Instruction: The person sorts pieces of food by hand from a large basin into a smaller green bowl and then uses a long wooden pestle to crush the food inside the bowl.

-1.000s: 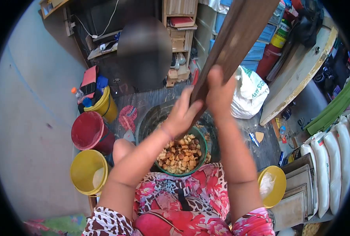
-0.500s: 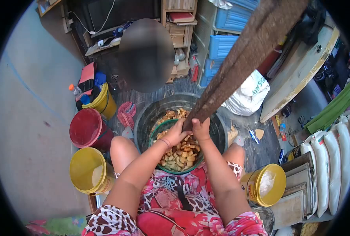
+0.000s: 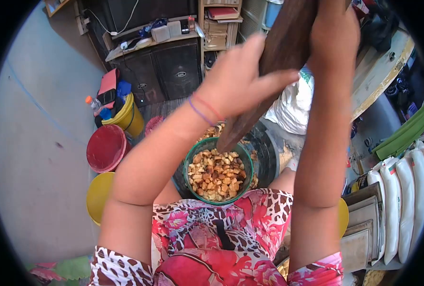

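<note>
Left hand (image 3: 238,81) raised high, fingers curled round a thick dark wooden pestle (image 3: 264,81), thumb pointing right across its face; two thin bands, one purple and one red, on that wrist. Right hand (image 3: 333,35) just right of it and a bit higher, also wrapped on the pestle, fingers mostly hidden behind the wood, so how tight the grip is can't be told exactly. The pestle slants from upper right down to the lower left, blunt end just below the left hand, hovering at the far rim of one green bowl (image 3: 188,164) heaped with golden-brown chunks (image 3: 219,174). Whether the tip touches the chunks is unclear. Bowl sits inside one larger dark basin (image 3: 267,155), straight below both hands, against the person's lap in a red floral dress (image 3: 212,238).

Far left of the left hand, on the floor: one red bucket (image 3: 106,148), one yellow bucket (image 3: 97,198) partly behind the left forearm, and a second yellow bucket (image 3: 126,119) stuffed with bottles and cloth. Behind the left hand, one dark cabinet (image 3: 166,69). Between the two arms, one white sack (image 3: 293,107). Right of the right arm: a third yellow bucket (image 3: 343,217), edge only, a stack of grey trays (image 3: 364,229), and three white packed bags (image 3: 407,190) in a row.
</note>
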Available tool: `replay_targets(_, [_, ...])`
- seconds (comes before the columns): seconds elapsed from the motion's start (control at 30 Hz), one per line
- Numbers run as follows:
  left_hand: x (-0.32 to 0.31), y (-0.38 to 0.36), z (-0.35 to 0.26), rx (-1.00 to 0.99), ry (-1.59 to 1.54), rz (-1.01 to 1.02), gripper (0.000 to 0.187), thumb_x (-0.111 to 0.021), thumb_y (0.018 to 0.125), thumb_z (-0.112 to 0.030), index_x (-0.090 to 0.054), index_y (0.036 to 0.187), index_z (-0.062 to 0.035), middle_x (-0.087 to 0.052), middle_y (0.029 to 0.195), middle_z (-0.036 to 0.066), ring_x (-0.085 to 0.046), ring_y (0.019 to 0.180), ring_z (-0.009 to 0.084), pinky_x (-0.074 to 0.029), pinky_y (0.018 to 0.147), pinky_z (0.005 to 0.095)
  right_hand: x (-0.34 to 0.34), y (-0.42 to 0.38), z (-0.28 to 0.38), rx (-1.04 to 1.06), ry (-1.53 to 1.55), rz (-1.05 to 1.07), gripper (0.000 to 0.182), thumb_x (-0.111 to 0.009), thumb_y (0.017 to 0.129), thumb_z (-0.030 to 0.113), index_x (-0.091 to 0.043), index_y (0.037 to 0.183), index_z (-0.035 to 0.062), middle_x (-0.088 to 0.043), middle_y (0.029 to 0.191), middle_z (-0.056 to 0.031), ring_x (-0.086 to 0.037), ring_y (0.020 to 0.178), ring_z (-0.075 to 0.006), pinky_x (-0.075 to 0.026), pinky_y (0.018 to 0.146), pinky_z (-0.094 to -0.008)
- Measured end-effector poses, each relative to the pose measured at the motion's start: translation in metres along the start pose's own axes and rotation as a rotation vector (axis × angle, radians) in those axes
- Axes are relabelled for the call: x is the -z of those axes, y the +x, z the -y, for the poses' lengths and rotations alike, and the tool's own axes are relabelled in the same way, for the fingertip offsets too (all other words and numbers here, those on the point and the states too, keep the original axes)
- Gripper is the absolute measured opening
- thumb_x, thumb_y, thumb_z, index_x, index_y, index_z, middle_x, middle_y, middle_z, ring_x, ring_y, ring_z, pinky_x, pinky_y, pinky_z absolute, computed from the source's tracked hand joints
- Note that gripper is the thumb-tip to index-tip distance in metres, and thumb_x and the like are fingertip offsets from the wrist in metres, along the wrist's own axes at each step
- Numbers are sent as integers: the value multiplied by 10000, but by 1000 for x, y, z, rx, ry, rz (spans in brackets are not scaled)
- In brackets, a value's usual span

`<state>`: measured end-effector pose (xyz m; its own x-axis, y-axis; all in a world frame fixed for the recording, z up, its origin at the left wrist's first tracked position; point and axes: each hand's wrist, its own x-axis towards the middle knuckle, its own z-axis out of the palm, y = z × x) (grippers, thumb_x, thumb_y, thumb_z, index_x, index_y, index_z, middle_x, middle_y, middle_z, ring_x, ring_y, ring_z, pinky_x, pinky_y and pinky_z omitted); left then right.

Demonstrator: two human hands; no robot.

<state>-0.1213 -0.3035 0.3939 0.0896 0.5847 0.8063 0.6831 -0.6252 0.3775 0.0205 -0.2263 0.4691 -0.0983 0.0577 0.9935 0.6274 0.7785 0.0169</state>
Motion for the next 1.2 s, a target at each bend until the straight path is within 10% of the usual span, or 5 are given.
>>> replay_targets(0.07, [10,21,-8,-13,-87,-35,623,-654,692,-535,-487,833,48,-561,767,283,-558,772,439,-461,653,446,29,23,93,-541,865,-71,760,-530,784,598,-546,1025,-122,-590,895,-118,-563,779,-163,-435,697,-264])
replay_targets(0.37, [-68,-247,96,605,14,386,585,-684,723,-307,-412,1163,-35,-584,978,221,-560,899,400,-453,775,431,-62,-321,85,-939,1128,407,819,-661,676,589,-423,1179,-11,-569,1001,-121,-559,906,-220,-443,783,-346])
replay_targets(0.83, [6,-36,3,103,-11,55,597,-727,649,-366,-454,1006,28,-583,880,261,-571,836,410,-463,697,433,4,-18,40,-51,27,272,370,-417,918,280,-495,1090,-38,-561,1096,-205,-555,963,-352,-438,808,-410])
replay_targets(1.0, [14,-4,-26,164,35,119,597,-770,622,-284,-514,1061,29,-625,927,171,-622,869,241,-471,762,329,28,26,75,-1030,642,-79,406,-424,885,385,-540,931,-1,-558,709,-113,-572,754,-251,-430,652,-378])
replay_targets(1.2, [-110,-254,101,638,-123,442,549,-733,639,-272,-492,1067,-28,-595,929,223,-577,880,376,-453,765,415,-34,-340,62,-968,985,269,811,-725,585,605,-484,1063,-4,-549,938,-59,-523,864,-146,-439,756,-306])
